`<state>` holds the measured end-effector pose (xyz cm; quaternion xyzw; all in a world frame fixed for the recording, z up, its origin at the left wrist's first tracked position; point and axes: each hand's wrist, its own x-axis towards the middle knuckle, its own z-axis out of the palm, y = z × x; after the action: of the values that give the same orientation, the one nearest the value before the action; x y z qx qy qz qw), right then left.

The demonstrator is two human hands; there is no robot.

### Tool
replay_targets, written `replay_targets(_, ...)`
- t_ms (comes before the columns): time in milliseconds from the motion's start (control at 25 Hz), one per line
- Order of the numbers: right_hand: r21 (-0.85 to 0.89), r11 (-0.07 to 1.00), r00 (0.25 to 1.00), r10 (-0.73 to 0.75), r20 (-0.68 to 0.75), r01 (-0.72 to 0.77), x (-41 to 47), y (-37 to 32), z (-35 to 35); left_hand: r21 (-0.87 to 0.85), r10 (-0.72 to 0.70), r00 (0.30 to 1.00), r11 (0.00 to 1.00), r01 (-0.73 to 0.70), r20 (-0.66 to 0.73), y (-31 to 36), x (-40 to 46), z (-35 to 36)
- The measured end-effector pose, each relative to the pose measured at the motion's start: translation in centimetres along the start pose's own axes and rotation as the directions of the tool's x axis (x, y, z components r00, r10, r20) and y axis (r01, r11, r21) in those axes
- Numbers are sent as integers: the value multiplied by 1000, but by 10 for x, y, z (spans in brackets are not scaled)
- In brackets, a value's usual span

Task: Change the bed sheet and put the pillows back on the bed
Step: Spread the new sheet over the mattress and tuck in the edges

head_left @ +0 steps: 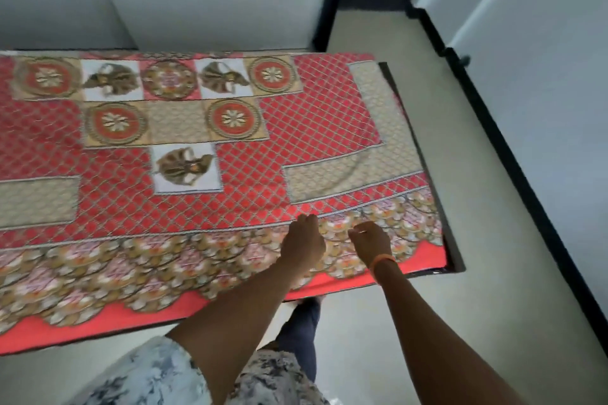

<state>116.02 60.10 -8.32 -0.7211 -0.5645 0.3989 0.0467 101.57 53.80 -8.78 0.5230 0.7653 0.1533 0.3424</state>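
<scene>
Red patterned bed sheet spread flat over the low bed, its scalloped border along the near edge and its right end reaching the dark bed frame. Left hand and right hand side by side on the border near the right corner, fingers curled down into the cloth; actual pinch of fabric not discernible. Orange band on right wrist; pale floor beside the bed.
</scene>
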Motion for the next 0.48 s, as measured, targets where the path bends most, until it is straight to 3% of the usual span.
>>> replay_targets(200,50,984,985,171,-11,-170,146,98,-84,98,178,970,976,-196,166,128,129,124)
replay_targets(280,19,985,985,170,-9,-170,204,142,-113,159,246,942,945,-286,228,174,180,179)
replay_targets(400,-1,997,997,72,-14,-72,292,199,-144,288,358,865,838,-464,351,229,249,255)
replay_targets(480,26,999,995,17,102,-20,333,233,-149,416,395,800,700,-581,452,249,283,299)
